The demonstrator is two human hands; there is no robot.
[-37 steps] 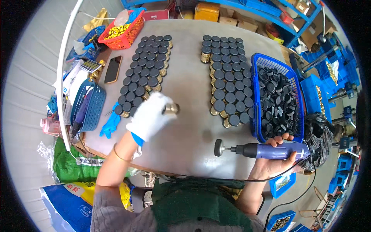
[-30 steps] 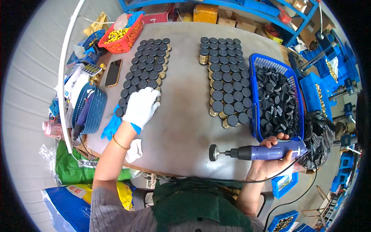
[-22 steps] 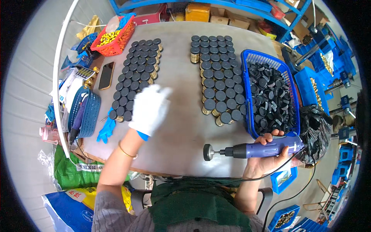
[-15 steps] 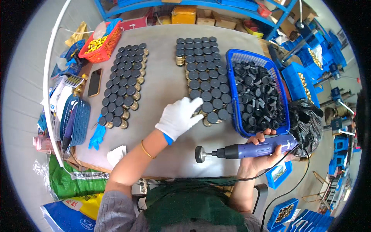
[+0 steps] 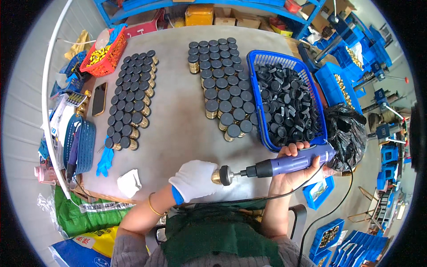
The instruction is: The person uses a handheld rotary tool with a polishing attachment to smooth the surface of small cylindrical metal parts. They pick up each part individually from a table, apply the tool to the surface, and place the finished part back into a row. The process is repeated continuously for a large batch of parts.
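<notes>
Moved: left hand (image 5: 195, 180) has come back from the capped rows to the near table edge, at 6 o'clock, now meeting the tool tip.
Left grip: white-gloved fingers closed around a small brass piece (image 5: 216, 176), which is pressed against the driver's round black head.
Right grip: bare right hand (image 5: 296, 167) wrapped tight around the purple driver (image 5: 284, 163), which lies level, pointing toward 9 o'clock.
Brass piece: just off the near edge of the table (image 5: 178, 115), between glove and tool.
Right rows: black-capped brass jars (image 5: 222, 84) at 12 o'clock, just beside the blue basket (image 5: 260, 95).
Basket: heaped with loose black caps (image 5: 287, 104), at 1 o'clock.
Left rows: more capped jars (image 5: 131, 100) at 10 o'clock, a phone (image 5: 98, 99) beside them.
Far corner: red basket (image 5: 104, 55) at 11 o'clock.
Near edge: crumpled white cloth (image 5: 129, 182) at 8 o'clock.
</notes>
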